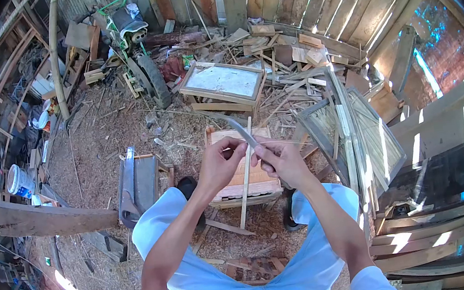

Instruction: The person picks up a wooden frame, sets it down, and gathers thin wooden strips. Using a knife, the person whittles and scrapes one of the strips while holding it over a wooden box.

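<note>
My right hand (281,159) is closed around a knife, its grey blade (242,132) slanting up and left between my hands. My left hand (224,162) is pinched close beside the blade. A thin wooden strip (292,142) runs between the two hands and sticks out past the right one; the left fingertips appear to grip it, though its end is hidden. A longer pale wooden stick (246,192) passes below the blade and slants down across a low wooden bench (229,193) between my knees. Whether a finger touches this stick is unclear.
A handsaw (128,184) rests against a small dark-topped stool (147,181) at left. Ahead stands a framed white panel (224,81) before heaped wood scraps. Framed panels (352,136) lean at right. A green-framed bike (136,52) stands at the back, and a wooden beam (43,214) juts in from the left.
</note>
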Tool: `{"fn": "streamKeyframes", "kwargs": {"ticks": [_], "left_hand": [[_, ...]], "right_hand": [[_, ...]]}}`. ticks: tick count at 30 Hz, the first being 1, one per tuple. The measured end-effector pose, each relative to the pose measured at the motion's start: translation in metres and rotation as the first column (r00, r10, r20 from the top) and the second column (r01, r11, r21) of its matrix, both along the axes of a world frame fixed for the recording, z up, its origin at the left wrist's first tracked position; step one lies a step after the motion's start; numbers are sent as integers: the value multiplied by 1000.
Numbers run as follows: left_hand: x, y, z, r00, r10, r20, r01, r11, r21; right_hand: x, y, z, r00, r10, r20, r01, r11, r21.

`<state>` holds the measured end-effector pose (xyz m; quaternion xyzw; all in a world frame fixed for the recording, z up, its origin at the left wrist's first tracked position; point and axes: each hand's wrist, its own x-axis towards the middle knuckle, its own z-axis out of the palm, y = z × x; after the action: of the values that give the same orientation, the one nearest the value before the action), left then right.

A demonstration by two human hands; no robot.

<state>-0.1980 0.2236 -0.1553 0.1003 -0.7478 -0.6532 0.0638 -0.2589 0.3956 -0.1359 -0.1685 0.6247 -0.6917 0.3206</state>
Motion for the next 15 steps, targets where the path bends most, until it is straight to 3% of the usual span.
{"fn": "streamKeyframes", "kwargs": {"ticks": [4, 11, 15], "left_hand": [[5, 6, 7, 1000, -5, -14, 5, 1000, 5], [16, 10, 13, 997, 49, -51, -55, 992, -115], [18, 13, 13, 993, 49, -108, -72, 974, -216]], "right_hand": [[-3, 1, -2, 994, 85, 70, -82, 996, -42], [-15, 17, 11, 973, 26, 231, -1, 994, -109], [-5, 14, 4, 965, 120, 234, -102, 991, -88]]}}
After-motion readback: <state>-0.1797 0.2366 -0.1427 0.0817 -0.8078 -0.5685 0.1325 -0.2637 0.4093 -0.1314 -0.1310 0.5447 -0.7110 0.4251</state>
